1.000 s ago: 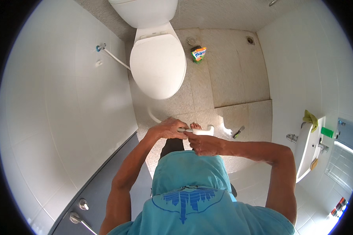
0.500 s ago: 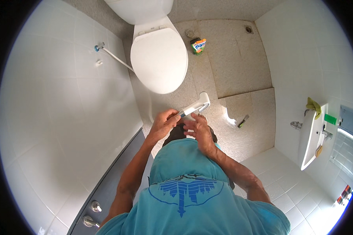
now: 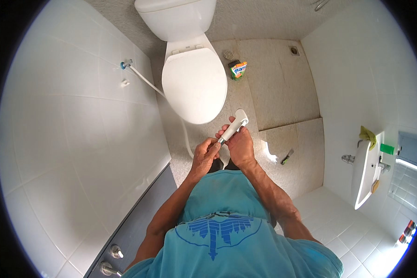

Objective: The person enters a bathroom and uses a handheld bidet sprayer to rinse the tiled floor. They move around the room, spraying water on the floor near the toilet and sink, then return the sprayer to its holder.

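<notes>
Right hand [image 3: 240,146] grips the white bidet sprayer [image 3: 234,126] around its handle, while the left hand [image 3: 205,154] pinches the hose end just below (fingers closed). Far ahead sits the closed toilet [image 3: 195,83]; bare floor [image 3: 282,88] opens to the right, the tiled wall [image 3: 78,125] close left.

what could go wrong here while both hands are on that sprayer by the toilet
The right hand wraps the white sprayer, nozzle aimed toward the toilet; a squeeze might spray water. The left hand works where the hose joins; a loose joint could leak onto the floor.
</notes>
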`<state>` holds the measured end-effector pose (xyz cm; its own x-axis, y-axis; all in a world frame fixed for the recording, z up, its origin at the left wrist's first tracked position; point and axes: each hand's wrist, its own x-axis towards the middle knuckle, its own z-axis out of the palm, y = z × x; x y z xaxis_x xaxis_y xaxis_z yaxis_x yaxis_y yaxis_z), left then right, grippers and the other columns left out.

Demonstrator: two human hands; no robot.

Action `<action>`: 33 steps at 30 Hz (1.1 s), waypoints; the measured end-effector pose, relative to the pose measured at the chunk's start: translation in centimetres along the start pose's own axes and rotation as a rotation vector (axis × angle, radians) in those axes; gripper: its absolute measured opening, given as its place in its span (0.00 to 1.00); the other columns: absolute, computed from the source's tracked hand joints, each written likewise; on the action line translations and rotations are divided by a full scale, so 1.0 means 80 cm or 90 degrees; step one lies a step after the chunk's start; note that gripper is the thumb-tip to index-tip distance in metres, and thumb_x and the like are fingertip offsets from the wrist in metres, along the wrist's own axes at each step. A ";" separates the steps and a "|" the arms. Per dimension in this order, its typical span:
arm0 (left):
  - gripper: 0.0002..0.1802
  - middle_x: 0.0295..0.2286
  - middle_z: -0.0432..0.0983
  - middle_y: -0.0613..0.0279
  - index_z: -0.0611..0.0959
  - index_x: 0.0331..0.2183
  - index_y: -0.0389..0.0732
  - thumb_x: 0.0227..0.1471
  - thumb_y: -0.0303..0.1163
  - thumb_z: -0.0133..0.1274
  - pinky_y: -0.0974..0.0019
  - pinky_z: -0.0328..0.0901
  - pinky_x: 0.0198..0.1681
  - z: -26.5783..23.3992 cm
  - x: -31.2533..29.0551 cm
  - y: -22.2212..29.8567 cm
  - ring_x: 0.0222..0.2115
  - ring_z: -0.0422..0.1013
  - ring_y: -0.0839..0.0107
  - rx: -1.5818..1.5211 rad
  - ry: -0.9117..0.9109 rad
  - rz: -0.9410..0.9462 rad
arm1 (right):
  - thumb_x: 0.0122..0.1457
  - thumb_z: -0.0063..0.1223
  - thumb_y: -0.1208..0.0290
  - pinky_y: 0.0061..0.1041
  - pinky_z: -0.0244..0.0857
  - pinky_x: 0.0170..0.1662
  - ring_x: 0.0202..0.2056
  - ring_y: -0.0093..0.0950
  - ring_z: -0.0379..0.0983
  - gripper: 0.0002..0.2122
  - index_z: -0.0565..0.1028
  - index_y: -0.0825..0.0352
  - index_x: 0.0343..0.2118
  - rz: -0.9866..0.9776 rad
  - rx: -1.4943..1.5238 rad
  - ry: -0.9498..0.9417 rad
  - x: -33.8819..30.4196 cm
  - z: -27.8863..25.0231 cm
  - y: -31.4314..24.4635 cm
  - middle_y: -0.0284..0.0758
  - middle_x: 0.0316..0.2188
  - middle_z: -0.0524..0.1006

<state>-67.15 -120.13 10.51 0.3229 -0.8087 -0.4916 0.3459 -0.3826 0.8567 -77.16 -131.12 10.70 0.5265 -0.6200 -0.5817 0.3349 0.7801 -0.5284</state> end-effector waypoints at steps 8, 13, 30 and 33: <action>0.17 0.22 0.71 0.66 0.77 0.36 0.36 0.61 0.42 0.49 0.72 0.63 0.27 0.004 0.028 -0.013 0.23 0.66 0.80 -0.008 0.044 0.024 | 0.65 0.19 0.61 0.39 0.69 0.48 0.36 0.30 0.70 0.23 0.60 0.69 0.55 -0.039 -0.072 -0.028 0.040 0.001 0.008 0.38 0.37 0.70; 0.17 0.24 0.74 0.63 0.77 0.38 0.35 0.60 0.42 0.50 0.72 0.66 0.25 0.007 0.058 -0.006 0.24 0.70 0.79 0.039 0.047 0.027 | 0.64 0.25 0.64 0.38 0.71 0.43 0.33 0.28 0.70 0.21 0.61 0.70 0.54 -0.071 -0.091 -0.013 0.067 0.003 -0.005 0.38 0.35 0.70; 0.15 0.28 0.79 0.51 0.81 0.36 0.35 0.51 0.37 0.54 0.63 0.68 0.34 -0.188 -0.060 -0.241 0.29 0.76 0.65 0.348 0.247 -0.206 | 0.63 0.38 0.61 0.34 0.68 0.31 0.27 0.25 0.69 0.17 0.65 0.65 0.50 -0.111 -0.077 -0.049 0.196 -0.012 -0.073 0.32 0.29 0.71; 0.14 0.26 0.79 0.55 0.81 0.34 0.36 0.49 0.37 0.54 0.64 0.69 0.30 -0.178 -0.091 -0.239 0.26 0.75 0.69 0.240 0.298 -0.324 | 0.63 0.40 0.61 0.33 0.68 0.32 0.27 0.24 0.69 0.17 0.65 0.66 0.50 -0.127 -0.071 -0.034 0.203 -0.012 -0.079 0.32 0.28 0.71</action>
<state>-63.57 -100.56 -4.56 0.5718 -0.2525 -0.7806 0.2557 -0.8493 0.4620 -71.48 -146.23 3.99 0.5000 -0.7535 -0.4268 0.3495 0.6265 -0.6967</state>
